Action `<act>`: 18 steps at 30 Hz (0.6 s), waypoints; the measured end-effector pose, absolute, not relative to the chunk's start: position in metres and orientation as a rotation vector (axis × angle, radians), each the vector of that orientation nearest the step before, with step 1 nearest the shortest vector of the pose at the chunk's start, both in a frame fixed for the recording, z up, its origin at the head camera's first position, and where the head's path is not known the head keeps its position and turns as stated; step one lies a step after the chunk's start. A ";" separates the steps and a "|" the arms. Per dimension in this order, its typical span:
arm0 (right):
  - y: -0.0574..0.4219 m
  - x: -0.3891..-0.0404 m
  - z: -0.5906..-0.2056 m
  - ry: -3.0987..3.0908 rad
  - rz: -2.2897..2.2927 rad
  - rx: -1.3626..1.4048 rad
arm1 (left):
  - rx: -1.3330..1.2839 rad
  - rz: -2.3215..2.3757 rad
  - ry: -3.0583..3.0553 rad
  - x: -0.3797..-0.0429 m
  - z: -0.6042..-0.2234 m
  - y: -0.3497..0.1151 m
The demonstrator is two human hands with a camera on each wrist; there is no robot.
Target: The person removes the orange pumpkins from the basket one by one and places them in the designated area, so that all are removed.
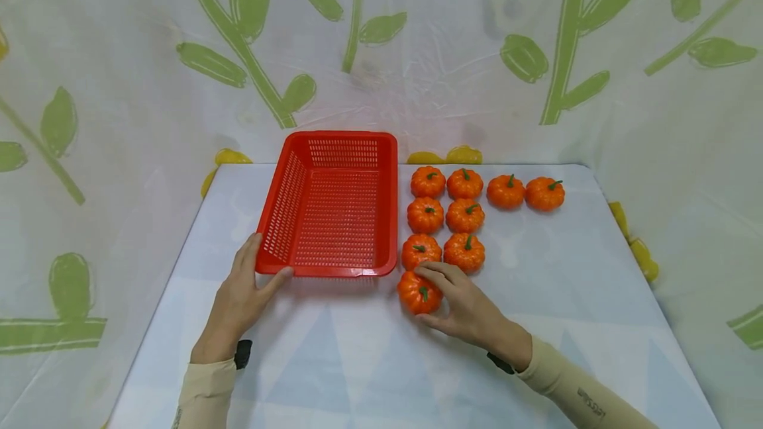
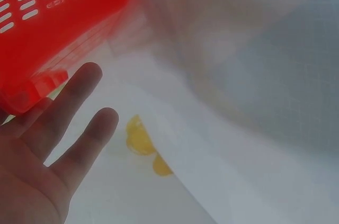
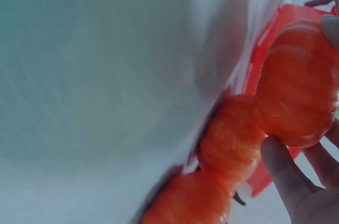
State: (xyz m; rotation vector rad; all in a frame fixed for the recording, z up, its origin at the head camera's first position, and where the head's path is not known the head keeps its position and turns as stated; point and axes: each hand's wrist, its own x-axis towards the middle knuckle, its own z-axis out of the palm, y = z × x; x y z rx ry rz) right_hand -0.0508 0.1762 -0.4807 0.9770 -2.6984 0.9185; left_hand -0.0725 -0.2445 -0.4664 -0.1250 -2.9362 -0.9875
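A red plastic basket [image 1: 334, 270] with slotted sides stands on the table, nothing inside it. My left hand [image 1: 241, 296] rests at its near left corner, thumb by the front rim and fingers along the left side. In the left wrist view, that hand's fingers [image 2: 77, 94] are extended beside the basket wall [image 2: 63, 28]. My right hand [image 1: 467, 300] grips a small orange toy pumpkin [image 1: 417, 291] with a green stem, right of the basket's near corner. The right wrist view shows this pumpkin [image 3: 296, 86] between thumb and fingers.
More toy pumpkins stand to the basket's right: two columns, including a near pumpkin [image 1: 464, 252], and a separate far-right pair with a pumpkin [image 1: 545, 193]. A floral curtain [image 1: 441, 51] hangs behind the table [image 1: 369, 363].
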 end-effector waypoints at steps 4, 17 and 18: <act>0.173 -0.048 -0.485 -2.719 0.894 0.989 | -0.120 -0.999 -2.940 -0.071 -0.466 -0.244; 0.169 -0.048 -0.492 -2.740 0.871 1.006 | -0.114 -0.997 -2.938 -0.071 -0.465 -0.244; 0.168 -0.048 -0.493 -2.736 0.874 1.009 | -0.112 -0.996 -2.938 -0.071 -0.465 -0.245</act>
